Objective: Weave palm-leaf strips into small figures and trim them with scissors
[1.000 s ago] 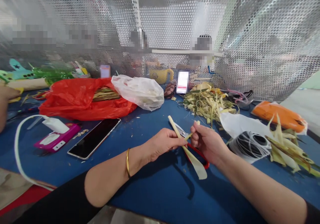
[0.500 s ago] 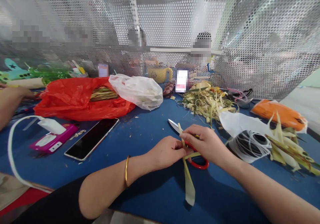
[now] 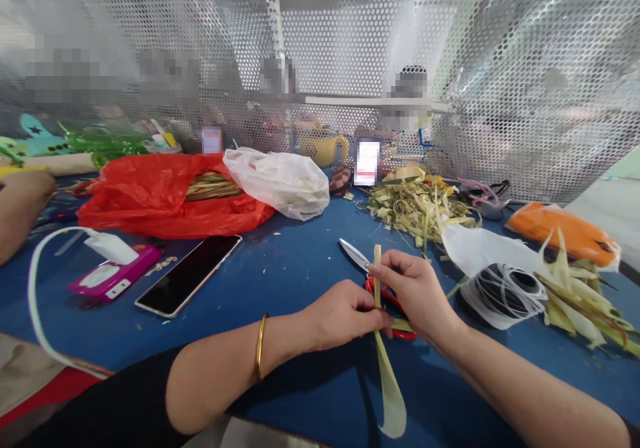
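Observation:
My left hand (image 3: 345,311) pinches a pale green-yellow strip of corn husk (image 3: 391,395) between thumb and fingers. The strip's broad end hangs down toward the table's front edge, curling at its tip. Its narrow upper part stands nearly upright, and my right hand (image 3: 413,288) grips it there with thumb and forefinger. Another husk piece (image 3: 401,325) runs sideways from the left fingertips, below the right hand. Beneath both hands lie scissors (image 3: 354,253) with red handles, blades pointing to the far left; the hands partly cover them.
A spool of white thread (image 3: 503,295) and loose husks (image 3: 575,295) lie right. Behind are a husk pile (image 3: 415,205), a white bag (image 3: 283,185) and a red bag (image 3: 135,195). A phone (image 3: 190,276) and purple power strip (image 3: 115,276) lie left. Another person's arm (image 3: 23,211) is at far left.
Both hands have shifted slightly right, and the left a little nearer me. The strip's upper part now stands straighter with more of it showing. The other person's hand at far left has drawn back.

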### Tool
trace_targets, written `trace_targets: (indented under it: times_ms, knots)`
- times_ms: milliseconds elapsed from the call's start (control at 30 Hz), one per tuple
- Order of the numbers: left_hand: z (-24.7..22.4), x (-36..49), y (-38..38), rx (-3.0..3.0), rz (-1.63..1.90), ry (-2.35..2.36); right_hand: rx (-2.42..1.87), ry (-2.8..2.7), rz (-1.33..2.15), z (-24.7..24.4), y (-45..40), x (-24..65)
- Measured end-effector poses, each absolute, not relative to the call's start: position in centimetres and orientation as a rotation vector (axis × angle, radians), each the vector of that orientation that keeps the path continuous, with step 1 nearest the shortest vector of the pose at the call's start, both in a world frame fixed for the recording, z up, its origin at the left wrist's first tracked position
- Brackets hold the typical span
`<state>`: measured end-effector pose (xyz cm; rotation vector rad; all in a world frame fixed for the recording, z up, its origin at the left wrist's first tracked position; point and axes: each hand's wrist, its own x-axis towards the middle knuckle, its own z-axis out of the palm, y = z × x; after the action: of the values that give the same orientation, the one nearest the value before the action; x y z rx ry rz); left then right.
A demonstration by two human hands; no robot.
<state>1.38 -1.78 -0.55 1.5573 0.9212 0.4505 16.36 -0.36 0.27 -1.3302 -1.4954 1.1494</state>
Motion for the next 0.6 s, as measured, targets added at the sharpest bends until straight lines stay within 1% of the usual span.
trace_targets:
  times_ms: [100, 233, 300, 367, 500, 600]
  knots:
    - [-0.7, 1.5, -1.8, 1.521, 0.511, 0.93, -1.335, -1.601, 1.028, 0.6, 0.2, 16.7]
    - [-0.9, 1.5, -1.0, 1.32, 0.722, 1.022, -1.279, -1.77, 0.607, 2.1, 0.9, 18.1]
    - [-1.0, 1.3, -0.3, 1.182, 0.809, 1.058, -1.291, -1.787, 0.49, 2.8, 1.0, 18.8]
    - [-1.0, 1.1, 0.4, 1.09, 0.862, 1.04, -1.363, -1.857, 0.519, 3.2, 0.9, 19.2]
    - [-0.8, 0.7, 0.9, 0.976, 0.884, 0.992, -1.534, -2.191, 0.718, 2.7, 0.5, 18.8]
    - [-0.6, 0.7, 0.9, 0.96, 0.881, 1.017, -1.539, -2.323, 0.697, 1.7, 0.1, 18.1]
